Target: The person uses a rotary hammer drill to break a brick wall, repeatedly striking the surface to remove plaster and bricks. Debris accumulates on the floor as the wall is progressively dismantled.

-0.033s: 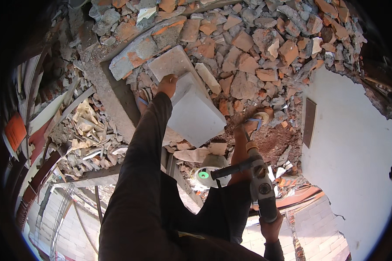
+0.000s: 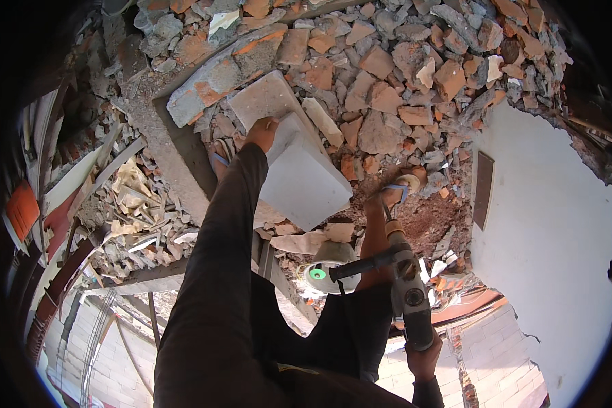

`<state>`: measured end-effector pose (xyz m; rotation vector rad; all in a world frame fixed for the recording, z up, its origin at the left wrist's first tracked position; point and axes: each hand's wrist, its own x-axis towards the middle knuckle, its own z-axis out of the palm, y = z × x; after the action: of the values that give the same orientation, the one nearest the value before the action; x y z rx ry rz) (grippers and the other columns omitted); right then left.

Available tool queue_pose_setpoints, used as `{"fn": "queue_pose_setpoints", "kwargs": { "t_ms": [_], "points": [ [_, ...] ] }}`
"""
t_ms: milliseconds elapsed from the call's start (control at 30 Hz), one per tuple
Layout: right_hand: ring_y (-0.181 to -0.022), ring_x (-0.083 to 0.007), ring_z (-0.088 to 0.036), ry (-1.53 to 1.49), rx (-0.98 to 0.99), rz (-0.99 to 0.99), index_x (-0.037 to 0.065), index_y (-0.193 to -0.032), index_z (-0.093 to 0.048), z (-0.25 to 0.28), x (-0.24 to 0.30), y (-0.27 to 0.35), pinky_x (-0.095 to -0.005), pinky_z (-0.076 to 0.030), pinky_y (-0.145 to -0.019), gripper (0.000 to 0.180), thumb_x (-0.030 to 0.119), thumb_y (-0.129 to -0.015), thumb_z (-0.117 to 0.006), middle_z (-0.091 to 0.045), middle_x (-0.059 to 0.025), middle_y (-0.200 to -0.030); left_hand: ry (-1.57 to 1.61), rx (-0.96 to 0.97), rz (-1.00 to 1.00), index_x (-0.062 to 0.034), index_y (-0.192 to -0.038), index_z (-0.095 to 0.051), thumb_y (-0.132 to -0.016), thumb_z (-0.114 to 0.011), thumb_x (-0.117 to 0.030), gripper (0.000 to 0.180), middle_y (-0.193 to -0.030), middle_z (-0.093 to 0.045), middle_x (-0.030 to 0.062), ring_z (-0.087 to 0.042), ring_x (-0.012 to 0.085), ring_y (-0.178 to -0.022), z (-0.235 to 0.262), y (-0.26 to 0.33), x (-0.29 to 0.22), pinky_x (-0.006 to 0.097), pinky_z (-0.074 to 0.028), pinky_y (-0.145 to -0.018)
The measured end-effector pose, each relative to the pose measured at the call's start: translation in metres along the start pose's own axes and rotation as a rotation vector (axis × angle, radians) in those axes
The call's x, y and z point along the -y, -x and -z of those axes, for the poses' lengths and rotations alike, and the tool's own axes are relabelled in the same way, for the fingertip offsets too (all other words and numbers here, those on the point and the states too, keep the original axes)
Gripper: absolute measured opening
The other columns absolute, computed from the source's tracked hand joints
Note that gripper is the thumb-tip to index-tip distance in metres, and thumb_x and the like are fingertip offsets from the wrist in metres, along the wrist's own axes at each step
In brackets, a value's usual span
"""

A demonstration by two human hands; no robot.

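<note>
My left hand reaches forward, its fingers curled over the upper corner of a pale masonry slab. The slab lies tilted on the rubble, its smooth white-grey face up. A second flat, dusty slab lies against its far side. At the lower right, my right hand is wrapped around the rear handle of a rotary hammer. The hammer has a black side handle, and its bit end points forward beside my right shin. Part of my right hand's grip is hidden behind the handle.
Broken brick and concrete rubble spreads across the far side. My right sandalled foot stands among it. A large white wall panel with a ragged edge fills the right. Debris and bent strips lie left. A concrete beam edge runs beside my left foot.
</note>
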<state>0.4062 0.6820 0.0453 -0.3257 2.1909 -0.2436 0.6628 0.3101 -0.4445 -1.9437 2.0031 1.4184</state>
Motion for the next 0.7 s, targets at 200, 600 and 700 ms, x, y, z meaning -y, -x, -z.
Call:
{"fn": "queue_pose_setpoints", "kwargs": {
  "t_ms": [200,600,700],
  "points": [
    [-0.074,-0.0327,-0.062,0.028,0.01,0.004,-0.003,-0.093,-0.06,-0.008,-0.013,0.006,-0.0377,-0.049,-0.07,0.026,-0.001,-0.068,-0.061,-0.061,-0.0163,-0.082,-0.093,0.237,0.091,-0.0063,-0.145,-0.048,-0.094,-0.049,-0.06,0.074,-0.145,-0.05,0.0231,-0.046,0.0378,-0.136,-0.036,-0.002,0.02,0.042,-0.033,-0.115],
    [-0.07,-0.0343,-0.06,0.007,-0.033,0.018,-0.003,-0.089,-0.06,0.001,0.001,-0.009,-0.0378,-0.047,-0.065,0.026,-0.001,-0.064,-0.06,-0.058,-0.0166,-0.079,-0.121,0.391,0.139,-0.0042,-0.151,-0.037,-0.1,-0.046,-0.051,0.07,-0.144,-0.049,0.0279,-0.046,0.0396,-0.136,-0.056,0.066,0.049,0.041,-0.036,-0.111],
    [-0.07,-0.0357,-0.06,0.018,-0.003,-0.007,-0.003,-0.089,-0.06,0.007,0.003,-0.012,-0.0384,-0.048,-0.065,0.026,-0.001,-0.064,-0.06,-0.059,-0.0166,-0.079,0.05,0.446,0.153,-0.0035,-0.151,-0.035,-0.1,-0.046,-0.05,0.07,-0.146,-0.047,0.0277,-0.046,0.0397,-0.135,-0.064,0.082,0.054,0.041,-0.035,-0.112]
  ]
}}
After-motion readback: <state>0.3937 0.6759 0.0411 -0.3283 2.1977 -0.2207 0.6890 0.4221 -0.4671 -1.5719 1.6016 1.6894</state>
